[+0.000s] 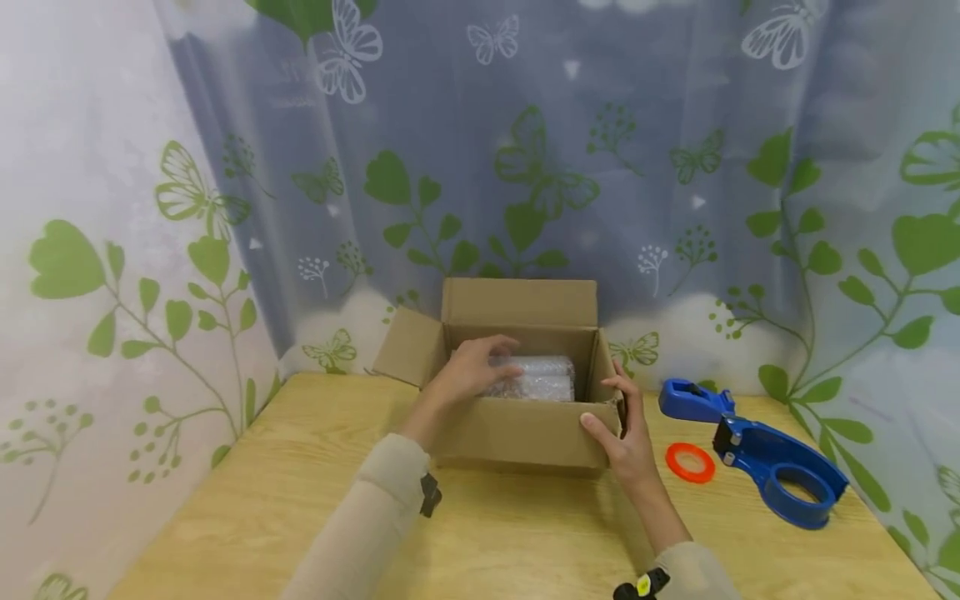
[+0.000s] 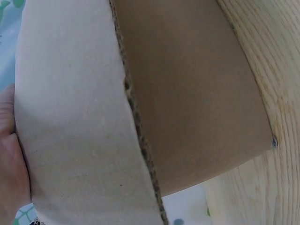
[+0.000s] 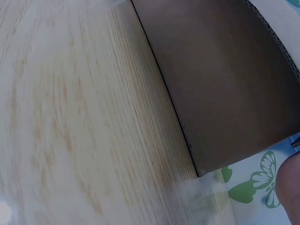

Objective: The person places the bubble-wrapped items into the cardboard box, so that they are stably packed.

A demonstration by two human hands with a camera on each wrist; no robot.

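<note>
An open brown cardboard box (image 1: pixel 517 437) stands on the table, a bubble-wrapped package (image 1: pixel 543 385) lying inside it. My left hand (image 1: pixel 468 368) reaches over the front left of the box, fingers extended over the package's left end; its thumb is hidden. At the front right corner, my right hand (image 1: pixel 630 433) grips the box with the thumb on the front face and fingers along the side. The left wrist view has part of my left hand (image 2: pixel 10 164) behind a pale flap (image 2: pixel 79 117). Part of my right hand (image 3: pixel 289 187) shows beside the box wall (image 3: pixel 225 89).
Right of the box lie a small blue tape dispenser (image 1: pixel 693 402), an orange-red tape ring (image 1: pixel 672 463) and a larger blue tape dispenser (image 1: pixel 798 508). The box's back flap (image 1: pixel 520 302) stands up and its left flap (image 1: pixel 408 346) spreads outward. A patterned curtain (image 1: pixel 450 125) hangs behind the wooden table (image 1: pixel 277 467).
</note>
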